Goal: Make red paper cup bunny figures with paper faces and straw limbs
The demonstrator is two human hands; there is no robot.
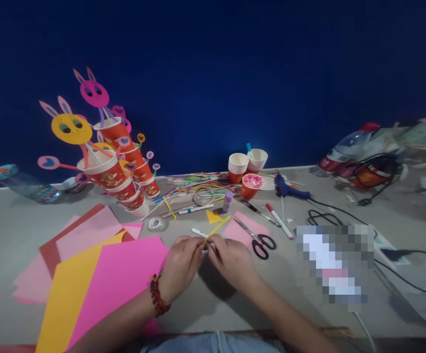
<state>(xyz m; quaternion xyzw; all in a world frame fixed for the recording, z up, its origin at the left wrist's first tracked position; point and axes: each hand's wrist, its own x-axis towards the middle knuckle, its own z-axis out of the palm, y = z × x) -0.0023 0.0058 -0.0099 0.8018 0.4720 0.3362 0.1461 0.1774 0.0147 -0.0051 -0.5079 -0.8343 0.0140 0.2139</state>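
Above the front middle of the table, my left hand (182, 264) and my right hand (234, 261) meet, both closed with fingertips pinched together. A yellow pipe cleaner (220, 226) runs between them, its free end slanting up and to the right; the part inside the fingers is hidden. Just behind the hands lie a white marker (199, 233) and a pink sheet of paper (240, 226). Black-handled scissors (260, 243) rest on that sheet's right side. A purple glue stick (227, 201) stands farther back, near a small yellow paper piece (213, 216).
Coloured paper sheets (119, 284) spread at left, below stacked red cups (106, 171) with paper rabbit faces. Several pipe cleaners (198, 189) lie along the back near paper cups (237, 166). A blue glue gun (290, 189) trails its cord rightward toward a bottle (351, 147).
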